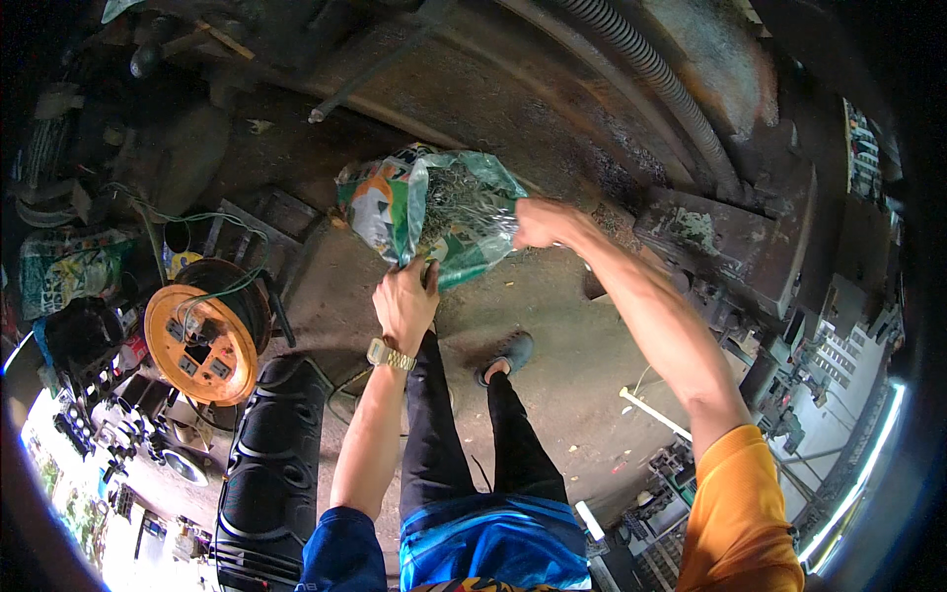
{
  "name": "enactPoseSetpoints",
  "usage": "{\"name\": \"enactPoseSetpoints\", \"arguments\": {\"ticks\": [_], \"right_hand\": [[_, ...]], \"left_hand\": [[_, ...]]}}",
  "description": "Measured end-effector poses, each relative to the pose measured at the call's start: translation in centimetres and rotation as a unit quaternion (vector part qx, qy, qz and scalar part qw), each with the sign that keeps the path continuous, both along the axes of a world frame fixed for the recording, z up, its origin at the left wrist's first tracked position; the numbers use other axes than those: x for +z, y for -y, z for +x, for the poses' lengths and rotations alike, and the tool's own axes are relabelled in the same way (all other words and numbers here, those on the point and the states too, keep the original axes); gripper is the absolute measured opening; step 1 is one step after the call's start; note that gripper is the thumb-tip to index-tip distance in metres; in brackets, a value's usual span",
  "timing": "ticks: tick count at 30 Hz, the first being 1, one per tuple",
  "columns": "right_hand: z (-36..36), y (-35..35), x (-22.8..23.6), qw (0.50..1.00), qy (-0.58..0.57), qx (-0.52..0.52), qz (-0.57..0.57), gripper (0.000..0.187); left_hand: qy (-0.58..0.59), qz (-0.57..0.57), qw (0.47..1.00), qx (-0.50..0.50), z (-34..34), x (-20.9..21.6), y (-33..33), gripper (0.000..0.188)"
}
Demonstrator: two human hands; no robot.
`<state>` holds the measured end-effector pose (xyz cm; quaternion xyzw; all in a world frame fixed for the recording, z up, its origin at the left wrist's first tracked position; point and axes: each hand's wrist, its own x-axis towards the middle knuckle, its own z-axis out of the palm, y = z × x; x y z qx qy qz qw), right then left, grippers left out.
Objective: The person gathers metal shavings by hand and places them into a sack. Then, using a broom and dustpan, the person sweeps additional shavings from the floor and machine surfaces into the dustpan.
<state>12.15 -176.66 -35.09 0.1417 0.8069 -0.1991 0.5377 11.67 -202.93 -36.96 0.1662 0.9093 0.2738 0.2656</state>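
Plastic bag (pixel 402 209) lies between both hands, left hand (pixel 406 299) pinching its near rim, right hand (pixel 541 223) curled tightly around its right edge, apparently spreading the mouth around metal-looking shavings (pixel 459 200); whether the floor (pixel 582 345) supports it, I cannot tell.

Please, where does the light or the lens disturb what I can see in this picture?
Head view: daylight burns out the lower left; head view: deep shadow hides detail at upper left; head view: glints streak the plastic sack by the right hand; head view: fisheye distortion bends the bright strip at far right.
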Motion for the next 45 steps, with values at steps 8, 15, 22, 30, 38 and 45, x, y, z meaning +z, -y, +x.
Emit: {"name": "enactPoseSetpoints", "arguments": {"ticks": [8,15,22,30,38,45], "right_hand": [[-1.2,5.0,-6.7,0.962,0.163,-0.205,-0.071,0.014],[-1.2,9.3,-7.8,0.984,0.170,0.052,-0.022,0.024],[-3.7,6.9,-9.1,0.982,0.151,-0.084,-0.083,0.018],[-1.5,9.1,-11.9,0.981,-0.031,-0.188,-0.049,0.036],[-2.9,12.5,-15.9,0.993,-0.063,-0.101,0.006,0.046],[-3.0,17.0,-18.8,0.995,-0.072,-0.055,0.032,0.055]], "left_hand": [[0.036,0.024,0.999,0.032,3.6,-1.4,3.9,0.038],[-0.071,0.023,0.996,0.046,-1.3,-3.5,3.6,0.051],[-0.008,0.098,0.995,0.024,-1.1,-0.9,0.1,0.059],[0.015,0.120,0.992,0.032,2.4,0.2,-0.3,0.074],[0.126,0.100,0.987,-0.005,4.1,0.3,-0.2,0.086],[0.119,0.110,0.987,-0.017,3.0,0.6,-0.2,0.085]]}}
